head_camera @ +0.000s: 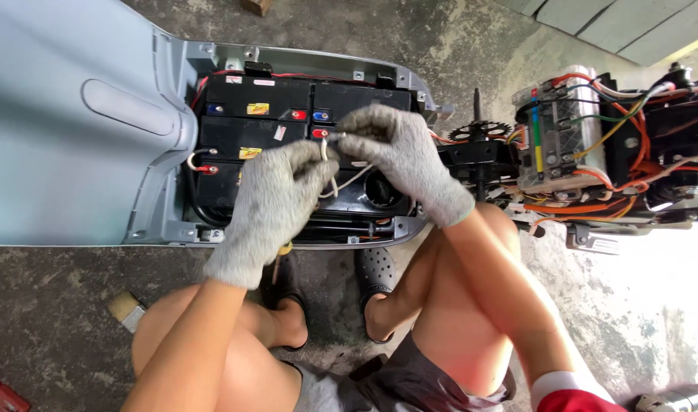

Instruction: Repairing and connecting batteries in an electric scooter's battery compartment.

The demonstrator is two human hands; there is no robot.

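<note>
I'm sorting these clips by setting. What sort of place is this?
Probably an informal repair workshop for electric scooters. The person squats on a stained concrete floor, both gloved hands on a white wire over an opened battery bay, with an exposed controller and loose wiring alongside.

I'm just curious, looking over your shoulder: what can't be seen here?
Head view:
- White wire ends: hidden under the gloved left hand and right hand.
- Batteries: partly covered by both hands.
- Drill: cut off by the bottom edge.
</note>
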